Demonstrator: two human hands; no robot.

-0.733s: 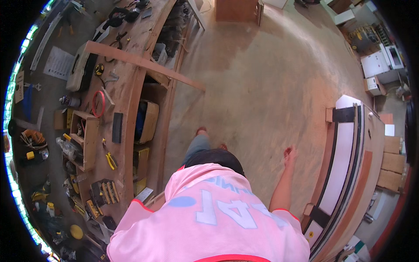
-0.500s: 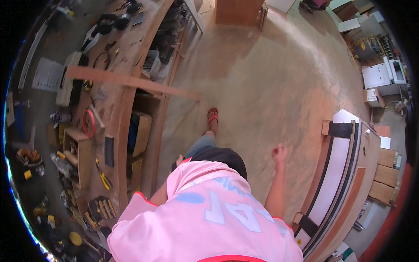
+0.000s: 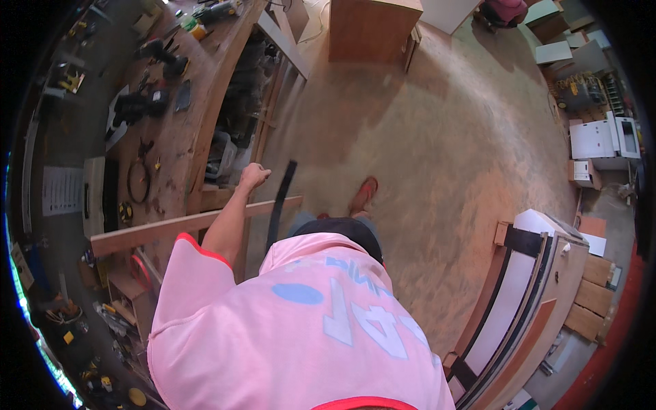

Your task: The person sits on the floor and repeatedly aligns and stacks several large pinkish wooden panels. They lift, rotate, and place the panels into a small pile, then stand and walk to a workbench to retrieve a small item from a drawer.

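My left hand (image 3: 254,175) is raised in front of the bench's edge, its fingers curled closed. Whether anything is inside them is hidden. Close to its right a narrow black strip (image 3: 280,208) stands out, with a small gap showing between it and the fingers; its lower end goes out of sight by my waist. Under my left forearm a long wooden board (image 3: 160,227) lies across the workbench (image 3: 205,123) and juts past its edge over the floor. My right hand is out of view.
Cordless drills (image 3: 164,58) and a phone-like dark slab (image 3: 183,96) lie on the bench. Below it, shelves hold a clear plastic bin (image 3: 220,156). On my right stands a long cabinet-like wooden piece (image 3: 533,294). Ahead is a brown wooden cabinet (image 3: 372,31); a person (image 3: 504,12) sits far right.
I have stepped forward, so the bench and board have slid nearer. My left hand has swung up and forward; my right hand has left the view. The black strip has come into sight.
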